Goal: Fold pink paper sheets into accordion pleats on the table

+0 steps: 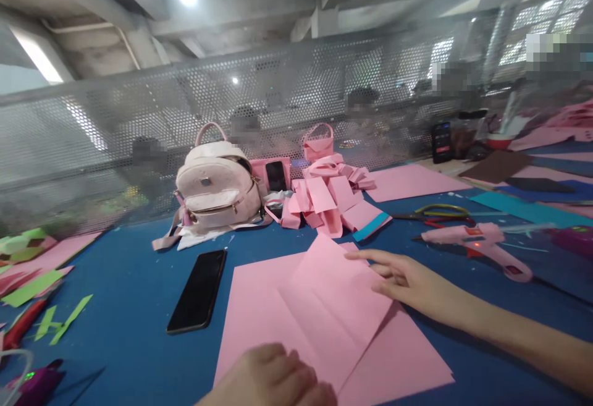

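A large pink paper sheet (259, 307) lies on the blue table (130, 307), with one corner flap (333, 295) folded over it. My right hand (407, 282) reaches in from the right, fingers stretched out flat, touching the flap's right edge. My left hand (273, 378) sits at the bottom edge with fingers curled, pressing on the near part of the sheet; I cannot see anything inside it.
A black phone (198, 291) lies left of the sheet. Behind stand a pale pink backpack (217, 193) and a pile of folded pink paper pieces (333, 199). A pink glue gun (477, 242) and scissors (438, 213) lie at the right. Green scraps (50, 313) lie at the left.
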`<state>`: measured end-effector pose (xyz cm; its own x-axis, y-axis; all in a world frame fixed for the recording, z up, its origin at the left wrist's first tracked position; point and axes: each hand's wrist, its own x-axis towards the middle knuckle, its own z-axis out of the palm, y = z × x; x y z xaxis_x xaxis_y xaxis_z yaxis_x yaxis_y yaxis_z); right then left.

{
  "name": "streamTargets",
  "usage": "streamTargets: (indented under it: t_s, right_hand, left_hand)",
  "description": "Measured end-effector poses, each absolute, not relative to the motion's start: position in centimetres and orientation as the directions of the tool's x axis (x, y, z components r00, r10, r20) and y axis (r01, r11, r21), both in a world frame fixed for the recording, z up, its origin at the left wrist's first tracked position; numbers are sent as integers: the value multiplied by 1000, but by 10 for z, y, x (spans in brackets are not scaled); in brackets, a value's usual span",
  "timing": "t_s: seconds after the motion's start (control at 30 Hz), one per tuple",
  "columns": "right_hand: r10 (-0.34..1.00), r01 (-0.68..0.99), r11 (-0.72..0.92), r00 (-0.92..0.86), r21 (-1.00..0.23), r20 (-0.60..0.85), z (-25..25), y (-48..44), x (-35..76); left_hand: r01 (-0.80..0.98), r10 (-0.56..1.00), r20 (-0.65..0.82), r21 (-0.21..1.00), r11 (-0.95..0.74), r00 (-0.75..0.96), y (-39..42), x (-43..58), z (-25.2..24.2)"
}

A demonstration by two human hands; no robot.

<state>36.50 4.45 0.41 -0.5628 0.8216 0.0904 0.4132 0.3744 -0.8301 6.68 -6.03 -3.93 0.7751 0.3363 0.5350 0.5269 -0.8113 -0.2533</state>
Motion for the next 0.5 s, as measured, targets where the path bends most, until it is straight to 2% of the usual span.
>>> streamTargets:
  t_s: [0.07, 0.1, 0.13, 0.17, 0.2, 0.27, 0.33, 0.5]
  right_hand:
    - [811, 390, 362, -579, -846, 80, 12, 47, 358]
    - [809, 388, 362, -582, -848, 79, 15, 48, 356]
    - [808, 385, 365, -582, -848, 84, 17, 50, 355]
    - [809, 376, 372, -580, -849, 97, 18, 52, 354]
    - [810, 360, 378, -575, -853, 116, 20, 54, 354]
    - [820, 309, 382, -548, -871, 165, 23, 59, 355]
    - [838, 257, 364, -510, -895, 194, 25, 63, 357]
    - [829, 186, 281, -540, -941, 141, 24, 70, 364]
  left_hand:
    - [525, 466, 560, 64, -849, 685, -47, 62, -19]
    - [579, 595, 556, 231, -782, 581, -38, 58, -10]
    - [627, 755, 499, 440, -643, 424, -29, 53, -4]
    - [584, 879, 389, 658, -475, 276, -21, 49, 0]
    - [447, 951, 253, 840, -307, 178, -13, 46, 1]
    - [369, 974, 107, 912, -177, 202, -2, 41, 0]
    - [345, 970, -11, 936, -76, 244, 2, 41, -6]
    - [321, 953, -124, 947, 31, 275, -3, 43, -14]
